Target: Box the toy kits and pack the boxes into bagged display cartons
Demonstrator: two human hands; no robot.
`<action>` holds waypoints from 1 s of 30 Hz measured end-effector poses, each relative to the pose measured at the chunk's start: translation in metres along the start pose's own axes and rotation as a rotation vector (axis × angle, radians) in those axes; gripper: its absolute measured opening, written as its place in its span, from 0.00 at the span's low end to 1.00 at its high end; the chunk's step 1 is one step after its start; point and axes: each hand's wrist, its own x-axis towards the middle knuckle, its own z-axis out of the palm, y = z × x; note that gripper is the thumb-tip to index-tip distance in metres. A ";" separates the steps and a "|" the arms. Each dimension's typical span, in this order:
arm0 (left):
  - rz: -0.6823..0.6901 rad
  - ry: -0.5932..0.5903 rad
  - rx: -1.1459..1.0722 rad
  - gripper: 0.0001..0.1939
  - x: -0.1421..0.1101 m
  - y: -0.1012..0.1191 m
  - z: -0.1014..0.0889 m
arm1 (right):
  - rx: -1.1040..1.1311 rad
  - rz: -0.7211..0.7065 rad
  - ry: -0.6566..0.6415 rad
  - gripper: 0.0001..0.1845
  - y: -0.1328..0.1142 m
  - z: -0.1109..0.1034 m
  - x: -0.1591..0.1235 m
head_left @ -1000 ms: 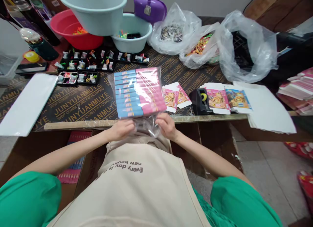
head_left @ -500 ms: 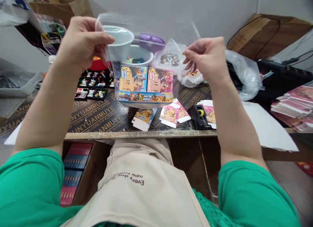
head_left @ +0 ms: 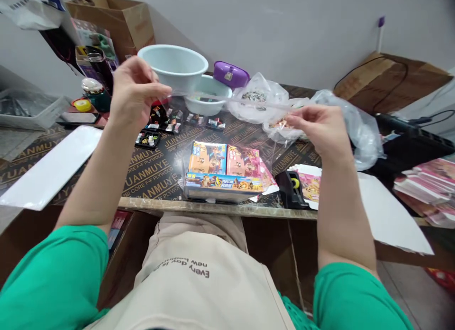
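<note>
My left hand (head_left: 137,90) pinches one upper corner of a clear plastic bag (head_left: 231,101), and my right hand (head_left: 316,123) pinches the other. Stretched between them, the bag's top edge runs nearly straight across. Low in the bag sits a display box (head_left: 223,182) with a blue front band. Inside that box stand a blue-edged small carton (head_left: 207,158) and a pink small carton (head_left: 243,160) side by side. The box is at the table's front edge; whether it rests on the table is hard to tell. Flattened pink cartons (head_left: 268,178) lie partly behind it.
A black tape dispenser (head_left: 292,190) stands right of the box. Behind are pale blue basins (head_left: 174,59), a purple case (head_left: 231,75), bags of small parts (head_left: 258,100) and black trays (head_left: 149,139). White sheets (head_left: 53,164) lie left, stacked pink cartons (head_left: 430,190) right.
Both hands have lowered the bag with the display box from above the table to the front edge. The bag's top is now pulled tighter and straighter. My view has shifted slightly.
</note>
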 end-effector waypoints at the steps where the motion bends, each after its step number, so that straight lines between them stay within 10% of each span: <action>1: 0.059 0.104 -0.006 0.20 -0.012 0.000 0.000 | -0.089 -0.117 0.157 0.19 -0.008 0.000 -0.008; 4: 0.078 0.228 -0.027 0.34 -0.059 0.007 0.023 | -0.349 -0.656 0.589 0.39 -0.036 0.021 -0.051; 5: 0.046 0.180 -0.031 0.40 -0.075 0.009 0.037 | -0.345 -0.799 0.556 0.39 -0.043 0.036 -0.069; 9: -0.015 0.024 0.097 0.51 -0.115 0.020 0.100 | -0.601 -0.929 -0.367 0.56 -0.041 0.106 -0.130; 15: 0.095 0.044 0.353 0.42 -0.112 0.045 0.138 | -0.597 -0.783 -0.615 0.58 -0.024 0.124 -0.127; 21: -0.045 0.363 0.007 0.13 -0.102 0.040 0.143 | -0.312 -0.882 -0.419 0.18 -0.042 0.104 -0.060; 30: -0.144 0.513 -0.459 0.17 -0.074 0.043 0.126 | -0.355 -1.073 -0.014 0.15 -0.091 0.141 0.012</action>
